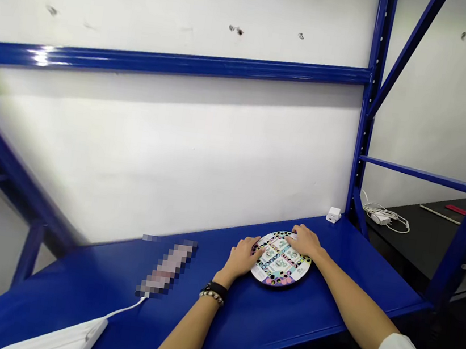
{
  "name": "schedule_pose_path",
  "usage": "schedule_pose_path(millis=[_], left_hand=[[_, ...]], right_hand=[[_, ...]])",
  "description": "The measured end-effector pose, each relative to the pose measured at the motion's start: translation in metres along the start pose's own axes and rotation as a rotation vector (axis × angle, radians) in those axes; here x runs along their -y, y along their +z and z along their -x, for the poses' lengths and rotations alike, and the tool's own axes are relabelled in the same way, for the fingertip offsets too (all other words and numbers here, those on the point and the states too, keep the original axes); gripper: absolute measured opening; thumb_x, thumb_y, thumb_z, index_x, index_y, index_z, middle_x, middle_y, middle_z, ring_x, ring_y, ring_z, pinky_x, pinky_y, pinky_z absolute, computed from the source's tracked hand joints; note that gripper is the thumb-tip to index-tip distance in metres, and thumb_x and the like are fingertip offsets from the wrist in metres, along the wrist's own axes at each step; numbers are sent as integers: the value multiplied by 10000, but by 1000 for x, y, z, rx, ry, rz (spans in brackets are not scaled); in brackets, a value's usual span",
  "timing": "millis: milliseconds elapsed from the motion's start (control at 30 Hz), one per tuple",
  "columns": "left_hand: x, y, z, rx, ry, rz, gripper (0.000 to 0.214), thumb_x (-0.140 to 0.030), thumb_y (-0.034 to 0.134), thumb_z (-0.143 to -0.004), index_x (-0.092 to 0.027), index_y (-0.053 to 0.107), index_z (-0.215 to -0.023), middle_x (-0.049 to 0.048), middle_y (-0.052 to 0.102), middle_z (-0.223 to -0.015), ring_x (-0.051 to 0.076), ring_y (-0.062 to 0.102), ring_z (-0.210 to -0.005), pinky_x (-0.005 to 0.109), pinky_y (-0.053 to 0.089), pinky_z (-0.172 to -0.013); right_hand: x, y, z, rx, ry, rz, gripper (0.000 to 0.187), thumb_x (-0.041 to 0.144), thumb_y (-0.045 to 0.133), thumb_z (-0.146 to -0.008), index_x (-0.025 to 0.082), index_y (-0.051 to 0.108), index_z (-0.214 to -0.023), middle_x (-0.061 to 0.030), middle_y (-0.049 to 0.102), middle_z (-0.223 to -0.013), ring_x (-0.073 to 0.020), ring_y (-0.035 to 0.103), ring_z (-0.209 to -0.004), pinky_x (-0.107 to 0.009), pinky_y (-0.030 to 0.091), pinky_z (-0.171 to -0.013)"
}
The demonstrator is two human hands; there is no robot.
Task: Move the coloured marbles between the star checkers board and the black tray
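A round, colourful game board [280,261] with rows of small dots lies flat on the blue shelf [265,322]. My left hand [243,256] rests at its left rim, fingers curled over the edge. My right hand [305,242] lies on the board's far right part, fingers bent down onto its surface. A black band and a bead bracelet [213,292] sit on my left wrist.
A blurred-out flat object [167,266] lies left of the board, with a white cable running to a white device [65,341] at the near left edge. A white adapter [333,214] stands by the wall. Blue rack posts [369,101] rise at right; a black table [431,235] with chargers stands beyond.
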State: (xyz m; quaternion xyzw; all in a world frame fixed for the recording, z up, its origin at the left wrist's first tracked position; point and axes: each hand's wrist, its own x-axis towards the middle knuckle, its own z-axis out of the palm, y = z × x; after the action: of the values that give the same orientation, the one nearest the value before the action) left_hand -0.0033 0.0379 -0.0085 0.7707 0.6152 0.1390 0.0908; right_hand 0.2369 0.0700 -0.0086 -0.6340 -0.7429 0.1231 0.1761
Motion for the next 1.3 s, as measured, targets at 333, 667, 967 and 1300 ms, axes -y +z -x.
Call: schedule_pose_path(millis=[333, 667, 967, 1300], left_hand=[[1, -3, 15, 35, 86, -167, 510, -346, 310, -964, -269, 433, -1453, 39, 377, -1554, 280, 324, -1419, 511, 258, -1153], [-5, 1, 17, 96, 106, -199, 539, -334, 271, -976, -269, 335, -1508, 43, 290, -1595, 276, 242, -1470, 546, 223, -1174], [2, 7, 14, 25, 141, -135, 515, -371, 320, -970, -236, 433, -1455, 43, 364, -1562, 260, 288, -1452, 455, 251, -1181], [-6, 1, 18, -46, -74, -99, 556, -475, 398, -933, -206, 462, -1416, 106, 422, -1518, 303, 454, -1334, 425, 384, -1057]], right_hand=[[48, 19, 22, 156, -362, 14, 775, 669, 349, -898, 171, 380, -1490, -142, 221, -1602, -330, 209, -1444, -515, 168, -1142], [46, 23, 20, 232, -400, -10, 738, 636, 320, -925, 203, 338, -1523, -93, 228, -1605, -294, 175, -1477, -474, 147, -1180], [47, 16, 23, 254, -348, -48, 760, 681, 342, -906, 241, 333, -1524, -92, 204, -1612, -316, 158, -1478, -504, 175, -1162], [44, 18, 22, 275, -299, -54, 781, 692, 367, -890, 250, 315, -1531, -100, 145, -1626, -333, 131, -1481, -508, 163, -1159]])
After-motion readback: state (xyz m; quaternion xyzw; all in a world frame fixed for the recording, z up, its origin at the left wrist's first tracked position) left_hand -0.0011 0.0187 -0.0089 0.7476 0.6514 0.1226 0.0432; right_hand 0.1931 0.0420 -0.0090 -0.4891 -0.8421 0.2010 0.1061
